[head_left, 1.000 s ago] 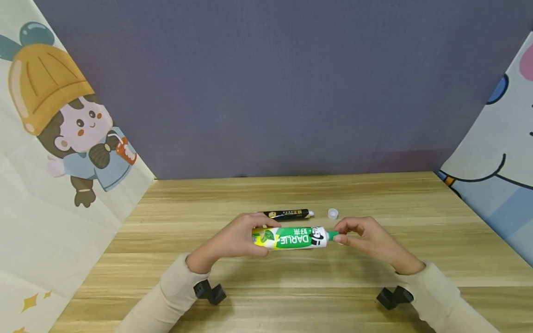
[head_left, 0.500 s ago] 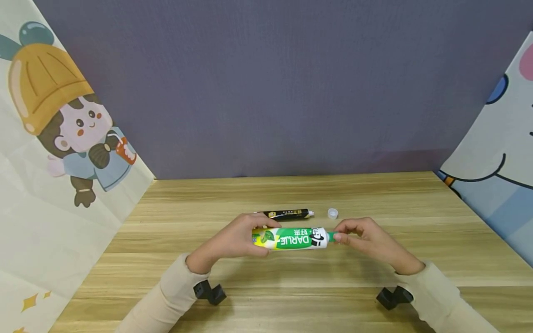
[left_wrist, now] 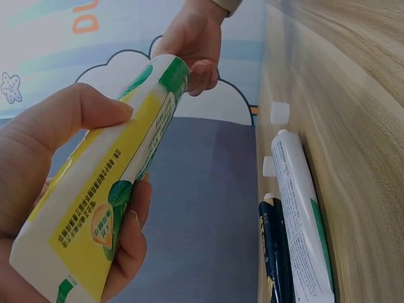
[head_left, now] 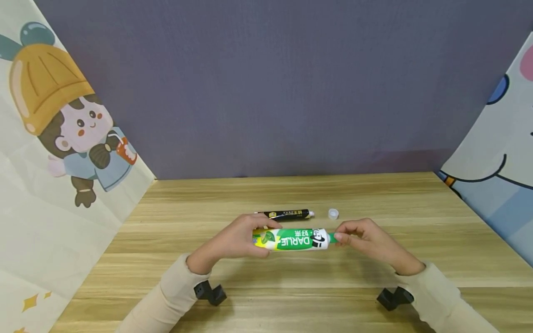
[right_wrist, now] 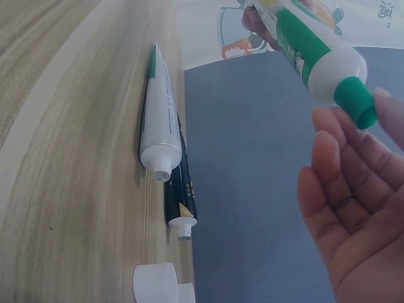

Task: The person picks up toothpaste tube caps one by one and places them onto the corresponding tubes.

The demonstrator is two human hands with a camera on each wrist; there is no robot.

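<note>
My left hand [head_left: 245, 236] grips a green, white and yellow DARLIE toothpaste tube [head_left: 291, 239] around its flat end, holding it level above the table. At the tube's other end sits a green cap [right_wrist: 355, 101]. Thumb and index finger of my right hand [head_left: 370, 238] pinch this cap, while the other fingers curl loosely below it in the right wrist view. Beyond the held tube lies a black toothpaste tube [head_left: 291, 214] with its nozzle bare. A white toothpaste tube [left_wrist: 300, 208], also uncapped, lies beside the black one in both wrist views; from the head it is hidden behind the held tube.
Two loose white caps rest on the wooden table [head_left: 291, 296]: the farther cap [head_left: 333, 213] stands right of the black tube, and the nearer cap [left_wrist: 280, 113] shows in the left wrist view. A grey panel [head_left: 283, 92] rises behind, with cartoon-printed sheets at both sides.
The held tube has dipped very slightly. My right fingertips have turned a little around the green cap. The tubes and caps on the table have stayed put.
</note>
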